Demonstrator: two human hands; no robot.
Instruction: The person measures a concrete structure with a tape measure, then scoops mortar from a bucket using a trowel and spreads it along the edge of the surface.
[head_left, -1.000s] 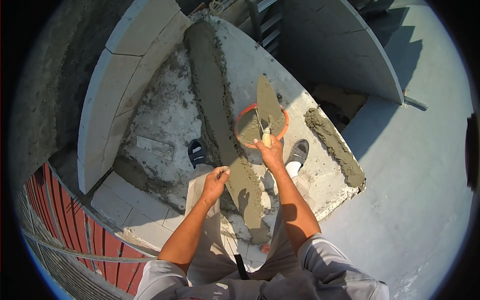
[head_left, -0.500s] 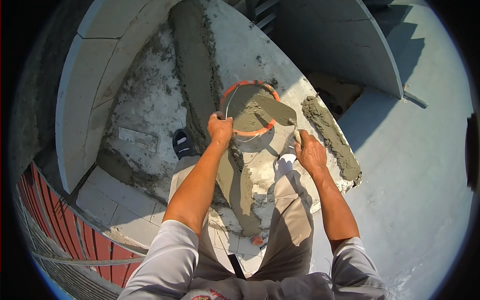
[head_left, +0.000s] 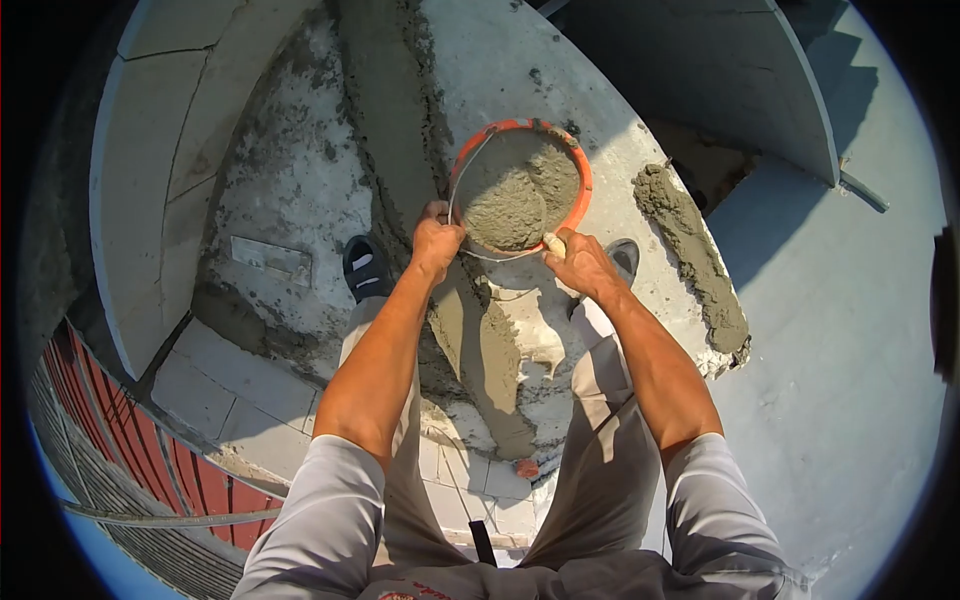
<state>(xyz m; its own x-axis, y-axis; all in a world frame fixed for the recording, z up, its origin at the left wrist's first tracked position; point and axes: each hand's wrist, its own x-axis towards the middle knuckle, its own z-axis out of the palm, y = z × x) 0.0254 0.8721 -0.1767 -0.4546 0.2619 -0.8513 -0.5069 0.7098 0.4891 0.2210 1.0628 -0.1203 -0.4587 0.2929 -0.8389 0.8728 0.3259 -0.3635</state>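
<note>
An orange-rimmed bucket (head_left: 583, 190) filled with wet grey mortar (head_left: 512, 200) stands in front of me, its thin wire handle lying along the near left side. My left hand (head_left: 437, 243) is closed on the bucket's left rim. At the near right rim, my right hand (head_left: 585, 268) is wrapped around the pale handle of a trowel (head_left: 554, 243). The trowel's blade is inside the bucket and cannot be made out against the mortar. A long band of spread mortar (head_left: 395, 130) runs along the slab, left of the bucket.
A flat rectangular metal plate (head_left: 271, 258) lies on the slab (head_left: 290, 190) at left. Pale block walling (head_left: 150, 180) rises on that side. A mortar ridge (head_left: 690, 255) follows the slab's right edge, above a lower grey surface (head_left: 840, 350). My sandalled feet straddle the band.
My right hand has moved left, bringing the trowel from the bucket's right rim into the mortar. The blade, visible before, is now hidden. My left hand stays on the rim.
</note>
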